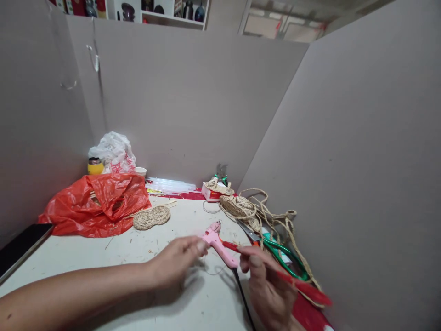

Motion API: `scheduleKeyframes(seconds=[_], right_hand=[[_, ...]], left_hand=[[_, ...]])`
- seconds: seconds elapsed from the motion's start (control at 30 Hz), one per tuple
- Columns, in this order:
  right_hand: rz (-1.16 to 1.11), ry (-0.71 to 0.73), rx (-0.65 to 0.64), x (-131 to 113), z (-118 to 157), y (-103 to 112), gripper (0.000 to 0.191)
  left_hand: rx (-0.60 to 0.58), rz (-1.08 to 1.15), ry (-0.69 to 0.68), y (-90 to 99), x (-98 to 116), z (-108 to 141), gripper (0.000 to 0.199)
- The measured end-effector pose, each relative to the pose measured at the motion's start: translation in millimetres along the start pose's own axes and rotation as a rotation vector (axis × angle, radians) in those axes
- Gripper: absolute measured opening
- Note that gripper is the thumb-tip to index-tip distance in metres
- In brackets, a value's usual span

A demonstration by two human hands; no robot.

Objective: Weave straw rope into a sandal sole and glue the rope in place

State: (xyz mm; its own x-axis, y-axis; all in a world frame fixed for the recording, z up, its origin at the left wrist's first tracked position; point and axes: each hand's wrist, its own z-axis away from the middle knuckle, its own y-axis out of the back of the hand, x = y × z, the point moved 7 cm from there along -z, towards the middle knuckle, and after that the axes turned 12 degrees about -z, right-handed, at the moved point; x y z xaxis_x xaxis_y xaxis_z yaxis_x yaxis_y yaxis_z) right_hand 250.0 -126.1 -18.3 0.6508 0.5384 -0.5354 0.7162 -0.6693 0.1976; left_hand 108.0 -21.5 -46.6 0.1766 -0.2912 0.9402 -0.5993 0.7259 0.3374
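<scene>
The work looks partway along: one flat coiled rope piece (151,217) is formed, lying toward the table's far left part, and a second woven piece (219,185) sits on a small box (210,193) by the far edge of the table (193,216), while a heap of loose rope (243,208) along the right edge appears unworked; whether either piece is finished cannot be told. The pink glue gun (220,247) lies around the middle of the table, its black cord (243,294) running to the near edge. The right hand (272,285) grasps a blurred red tool (312,292), its tip just beside the gun; the left hand (175,262) has its fingertips at the gun's side, but I cannot tell whether they grip it. Glue sticks (172,185) lie at the far edge, and a red bag (99,207) fills the far left corner, with a phone (24,246) at the left edge. Tangled rope and green-handled scissors (287,259) crowd the right edge near the right hand, likely the main obstacle there
</scene>
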Motion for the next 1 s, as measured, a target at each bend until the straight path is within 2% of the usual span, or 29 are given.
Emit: scheduleKeyframes(seconds=[0.07, 0.13, 0.2, 0.3, 0.43, 0.6, 0.7, 0.83, 1.0], right_hand=[[-0.017, -0.071, 0.07, 8, -2, 3, 0.024], [-0.038, -0.106, 0.069, 13, -2, 0, 0.025], [-0.062, -0.113, 0.022, 15, 0, -6, 0.023], [-0.093, -0.098, -0.056, 16, 5, -13, 0.02], [-0.114, -0.1, -0.091, 22, 10, -17, 0.018], [-0.128, -0.107, -0.119, 21, 10, -21, 0.015], [-0.107, -0.044, -0.181, 14, 10, -24, 0.015], [-0.072, 0.051, -0.23, 10, 12, -27, 0.015], [-0.01, 0.029, -0.272, 17, 15, -29, 0.017]], left_hand=[[-0.182, -0.349, -0.216, -18.5, 3, 13, 0.043], [-0.346, -0.56, -0.386, -39.2, 1, 23, 0.057], [-0.428, -0.681, -0.441, -52.1, -7, 24, 0.071], [-0.435, -0.787, -0.39, -54.4, -24, 15, 0.077], [-0.429, -0.839, -0.348, -40.8, -36, 15, 0.077], [-0.397, -0.857, -0.26, -16.0, -39, 36, 0.079], [-0.372, -0.865, -0.19, -1.0, -40, 51, 0.081], [-0.333, -0.914, -0.065, 23.2, -47, 69, 0.082], [-0.235, -1.041, 0.11, 59.8, -66, 93, 0.079]])
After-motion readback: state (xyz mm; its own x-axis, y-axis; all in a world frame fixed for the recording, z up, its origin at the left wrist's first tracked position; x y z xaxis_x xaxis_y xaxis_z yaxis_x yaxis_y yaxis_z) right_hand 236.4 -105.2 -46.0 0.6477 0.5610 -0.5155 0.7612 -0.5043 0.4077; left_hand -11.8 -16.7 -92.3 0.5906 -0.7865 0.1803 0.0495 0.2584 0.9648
